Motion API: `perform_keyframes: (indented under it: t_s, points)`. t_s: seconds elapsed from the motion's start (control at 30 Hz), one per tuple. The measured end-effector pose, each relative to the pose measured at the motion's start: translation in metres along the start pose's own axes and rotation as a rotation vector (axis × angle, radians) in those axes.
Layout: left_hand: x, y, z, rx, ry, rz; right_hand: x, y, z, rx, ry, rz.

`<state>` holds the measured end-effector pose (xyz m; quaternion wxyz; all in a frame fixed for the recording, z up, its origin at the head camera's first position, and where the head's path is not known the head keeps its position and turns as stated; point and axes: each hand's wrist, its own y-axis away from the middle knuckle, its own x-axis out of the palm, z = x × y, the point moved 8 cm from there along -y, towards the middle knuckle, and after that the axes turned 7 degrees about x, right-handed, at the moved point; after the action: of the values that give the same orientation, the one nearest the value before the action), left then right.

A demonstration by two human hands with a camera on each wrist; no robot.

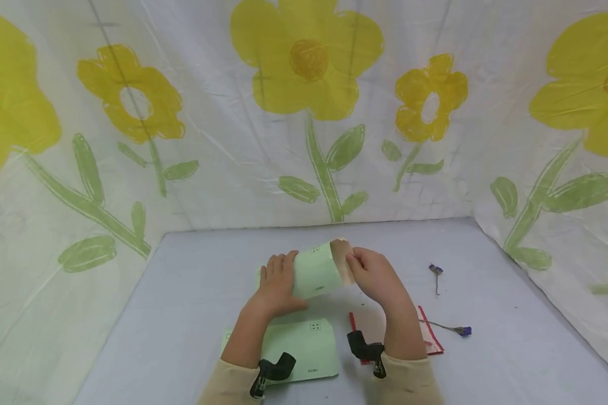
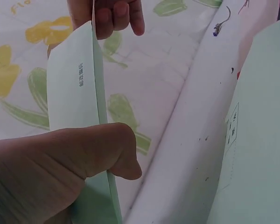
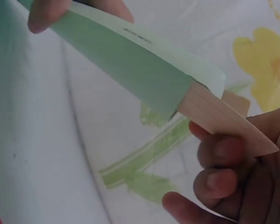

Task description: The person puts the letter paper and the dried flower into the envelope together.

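Observation:
A pale green paper envelope [image 1: 315, 272] is held above the table, tilted up to the right. My left hand [image 1: 277, 286] grips it, fingers across its upper face and thumb by the lower edge; the left wrist view shows the thumb [image 2: 123, 149] bent over its side. At the envelope's right end my right hand [image 1: 380, 275] pinches a tan paper piece [image 3: 219, 116] that sticks out of the end. Whether that piece is a flap or a separate card, I cannot tell. A second green envelope [image 1: 304, 351] lies flat on the table below, partly behind my left wrist.
To the right, a pink sheet with red edges [image 1: 430, 337] lies partly under my right forearm. A dried purple flower [image 1: 463, 331] reaches over its side, and another dried flower [image 1: 436, 270] lies farther back. A flower-painted white curtain [image 1: 223, 185] stands behind the table [image 1: 192, 281].

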<state>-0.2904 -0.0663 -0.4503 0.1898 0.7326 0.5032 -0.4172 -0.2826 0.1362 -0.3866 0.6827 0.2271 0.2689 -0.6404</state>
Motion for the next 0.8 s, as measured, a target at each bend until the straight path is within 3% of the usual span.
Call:
perform_keyframes:
  t_s: [0.13, 0.27, 0.43, 0.53, 0.63, 0.8]
  points:
    - [-0.001, 0.0, 0.002, -0.028, -0.009, -0.012, -0.003, 0.001, 0.002, 0.0, 0.012, -0.038]
    - [-0.005, 0.001, 0.005, -0.052, -0.012, -0.024, -0.012, 0.003, 0.001, 0.024, -0.045, -0.109]
    - [-0.01, 0.002, 0.006, -0.063, -0.002, -0.036, -0.014, 0.005, 0.004, 0.008, -0.069, -0.133]
    - [-0.011, 0.002, 0.004, -0.049, -0.002, -0.046, -0.003, 0.003, 0.008, -0.044, -0.019, -0.073]
    - [-0.01, 0.0, 0.0, -0.019, 0.001, -0.047, 0.016, -0.001, 0.008, -0.064, -0.036, 0.057]
    - [-0.008, -0.002, -0.009, 0.041, 0.007, -0.058, 0.042, -0.002, -0.004, 0.09, -0.225, 0.266]
